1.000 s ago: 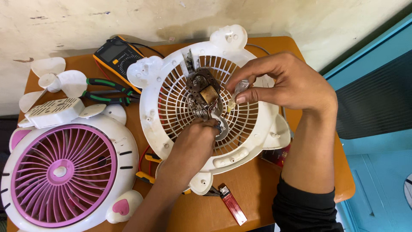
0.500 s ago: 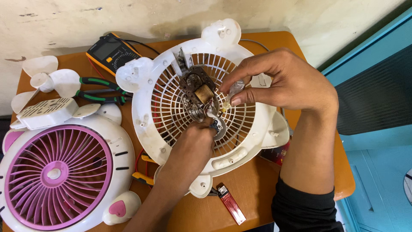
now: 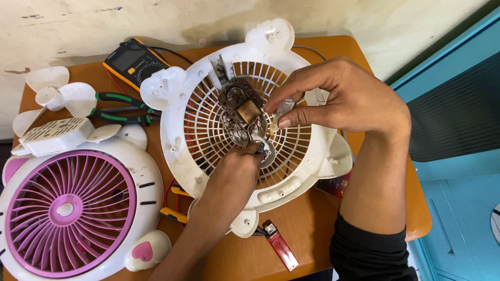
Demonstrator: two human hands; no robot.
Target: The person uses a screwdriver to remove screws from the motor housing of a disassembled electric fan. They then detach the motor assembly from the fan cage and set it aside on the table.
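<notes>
Shifted slightly up and left in the head view since half a second ago: white fan grille (image 3: 208, 130), with the hands in much the same pose on it. Lying flat on the orange table (image 3: 312, 224), rusty brown motor (image 3: 240, 104) at its hub. Left hand (image 3: 237, 169) reaching up from below, fingers curled in at the hub just under the motor; grasped object hidden, so cannot tell what is held. Right hand (image 3: 344, 99) coming in from the right, thumb and forefinger pinched on a small silvery part (image 3: 283, 108) just beside the motor. Off to the left: pink and white fan front (image 3: 67, 208), loose white blades (image 3: 52, 93), green-handled pliers (image 3: 122, 109), yellow and black multimeter (image 3: 133, 61). Near the table's front edge, just below the grille: red lighter (image 3: 280, 251).
</notes>
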